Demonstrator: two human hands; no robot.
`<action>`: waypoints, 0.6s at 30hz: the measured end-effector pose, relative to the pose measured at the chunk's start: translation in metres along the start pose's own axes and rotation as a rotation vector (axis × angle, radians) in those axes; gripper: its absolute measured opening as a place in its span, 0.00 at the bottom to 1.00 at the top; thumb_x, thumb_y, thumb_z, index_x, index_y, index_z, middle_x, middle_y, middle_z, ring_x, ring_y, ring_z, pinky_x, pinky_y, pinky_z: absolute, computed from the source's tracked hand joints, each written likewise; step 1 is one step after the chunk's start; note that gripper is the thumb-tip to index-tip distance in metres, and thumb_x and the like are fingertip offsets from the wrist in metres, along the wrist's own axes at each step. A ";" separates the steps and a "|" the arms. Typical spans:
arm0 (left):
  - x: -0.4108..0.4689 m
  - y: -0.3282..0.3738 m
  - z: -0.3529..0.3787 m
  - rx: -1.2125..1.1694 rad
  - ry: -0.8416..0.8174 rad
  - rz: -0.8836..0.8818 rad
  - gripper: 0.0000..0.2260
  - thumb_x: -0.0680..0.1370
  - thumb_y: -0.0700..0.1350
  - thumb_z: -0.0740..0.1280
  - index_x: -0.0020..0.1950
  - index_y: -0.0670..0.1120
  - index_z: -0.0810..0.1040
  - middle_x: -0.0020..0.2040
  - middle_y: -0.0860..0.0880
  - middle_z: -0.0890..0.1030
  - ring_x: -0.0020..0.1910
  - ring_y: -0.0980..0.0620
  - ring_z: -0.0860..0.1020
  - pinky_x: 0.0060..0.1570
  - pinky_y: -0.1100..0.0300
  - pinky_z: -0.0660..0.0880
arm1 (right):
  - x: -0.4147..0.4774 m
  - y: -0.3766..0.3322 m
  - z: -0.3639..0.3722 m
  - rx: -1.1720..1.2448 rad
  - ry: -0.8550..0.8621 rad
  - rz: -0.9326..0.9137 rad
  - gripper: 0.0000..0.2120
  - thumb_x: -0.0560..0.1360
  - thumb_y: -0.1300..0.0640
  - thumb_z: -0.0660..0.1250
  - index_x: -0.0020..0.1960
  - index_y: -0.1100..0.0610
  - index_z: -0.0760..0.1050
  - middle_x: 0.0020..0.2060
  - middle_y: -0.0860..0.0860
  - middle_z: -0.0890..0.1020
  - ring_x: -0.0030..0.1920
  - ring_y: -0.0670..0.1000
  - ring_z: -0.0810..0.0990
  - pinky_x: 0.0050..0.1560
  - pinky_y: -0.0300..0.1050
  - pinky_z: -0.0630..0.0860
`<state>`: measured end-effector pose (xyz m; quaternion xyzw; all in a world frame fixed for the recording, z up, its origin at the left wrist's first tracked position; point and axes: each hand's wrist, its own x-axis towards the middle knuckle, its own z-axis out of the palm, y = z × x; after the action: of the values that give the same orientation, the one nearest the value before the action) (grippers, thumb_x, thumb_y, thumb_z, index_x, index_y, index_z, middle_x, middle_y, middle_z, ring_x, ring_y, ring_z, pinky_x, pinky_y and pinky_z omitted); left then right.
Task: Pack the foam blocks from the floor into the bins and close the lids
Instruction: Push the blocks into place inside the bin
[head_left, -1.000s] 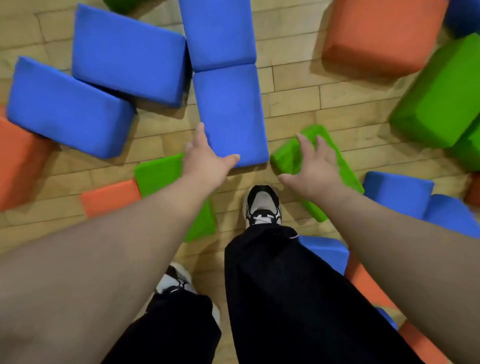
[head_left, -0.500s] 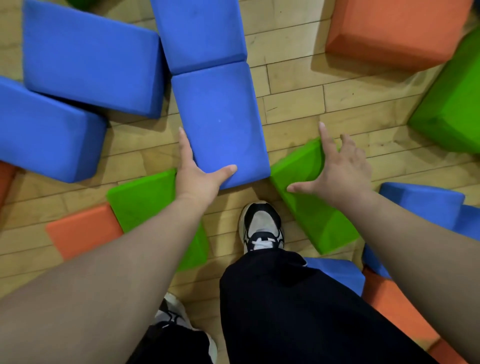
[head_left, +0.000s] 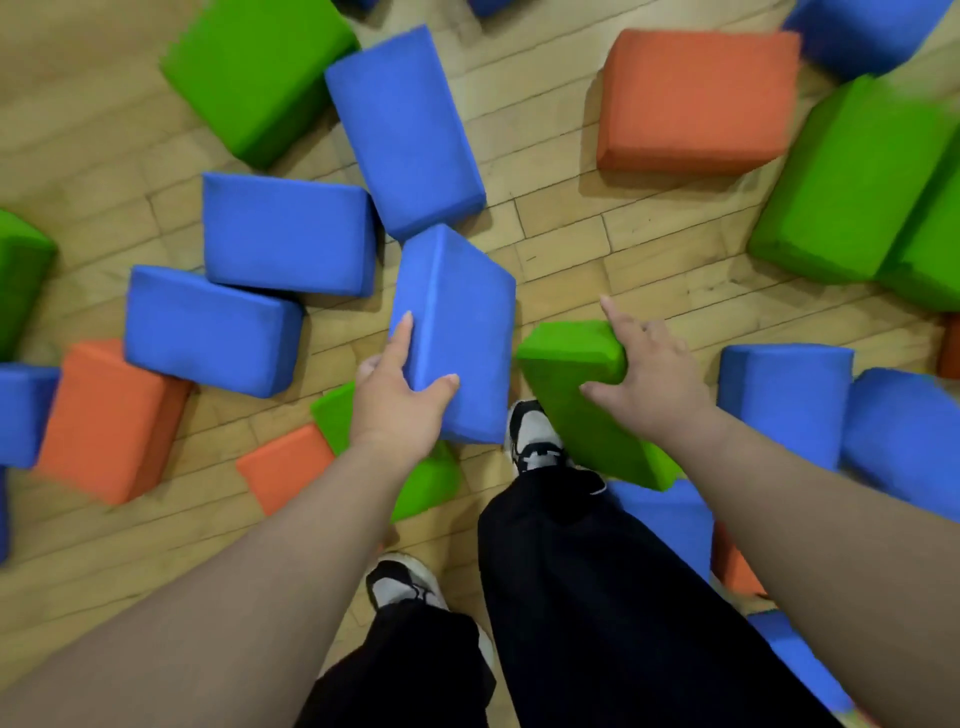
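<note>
The left hand (head_left: 397, 405) grips the near end of a blue rectangular foam block (head_left: 462, 322). Its thumb is pressed on the block's right face and its fingers lie along the left face, so the corner sits in the crook of the hand. This block is tilted, with one long edge turned up toward the camera; whether its far end touches the floor cannot be told.

Just to the right, the right hand (head_left: 654, 384) holds a green foam block (head_left: 571, 364). Its thumb is on the near face and its fingers are curled over the far top edge, the forefinger sticking out straight. The green block leans at an angle beside a black-and-white shoe (head_left: 535, 434).

All the blocks are soft-edged bricks with a matt, slightly fuzzy skin and rounded corners. Several more lie scattered around:
- Another blue brick (head_left: 405, 130) lies just beyond the held one.
- Two blue bricks (head_left: 288, 234) overlap to the left.
- A large orange block (head_left: 696, 98) lies at upper right.
- Big green blocks (head_left: 847, 182) are at the right edge.
- An orange brick (head_left: 109, 421) lies at the left.
- A flat orange piece (head_left: 285, 465) lies beside a green one under the left wrist.

They rest on a pale wooden plank floor (head_left: 597, 244) with a light sheen. Black trousers (head_left: 597, 597) and a second shoe (head_left: 400, 582) fill the lower middle.
</note>
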<state>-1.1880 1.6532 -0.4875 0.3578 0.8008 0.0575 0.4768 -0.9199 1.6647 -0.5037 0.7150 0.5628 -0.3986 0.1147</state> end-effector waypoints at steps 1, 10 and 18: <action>-0.018 0.012 -0.014 0.012 -0.012 -0.003 0.37 0.76 0.51 0.73 0.80 0.65 0.58 0.65 0.51 0.67 0.55 0.56 0.72 0.50 0.71 0.63 | -0.019 -0.006 -0.016 0.034 0.010 0.016 0.50 0.70 0.44 0.75 0.81 0.36 0.47 0.61 0.56 0.69 0.63 0.63 0.70 0.66 0.56 0.70; -0.215 0.133 -0.159 0.206 -0.105 0.166 0.36 0.75 0.51 0.74 0.79 0.64 0.62 0.61 0.51 0.69 0.55 0.56 0.68 0.58 0.62 0.65 | -0.246 -0.071 -0.173 0.244 0.290 0.035 0.50 0.67 0.44 0.78 0.80 0.36 0.53 0.70 0.53 0.64 0.65 0.58 0.73 0.61 0.56 0.75; -0.351 0.132 -0.240 0.348 -0.223 0.370 0.36 0.74 0.54 0.74 0.79 0.62 0.63 0.67 0.48 0.70 0.65 0.49 0.72 0.67 0.53 0.70 | -0.441 -0.110 -0.180 0.401 0.465 0.189 0.49 0.68 0.50 0.76 0.81 0.41 0.53 0.63 0.53 0.69 0.65 0.55 0.70 0.67 0.48 0.67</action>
<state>-1.2117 1.5901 -0.0477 0.5789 0.6620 -0.0347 0.4748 -0.9607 1.4983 -0.0461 0.8444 0.4151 -0.3153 -0.1235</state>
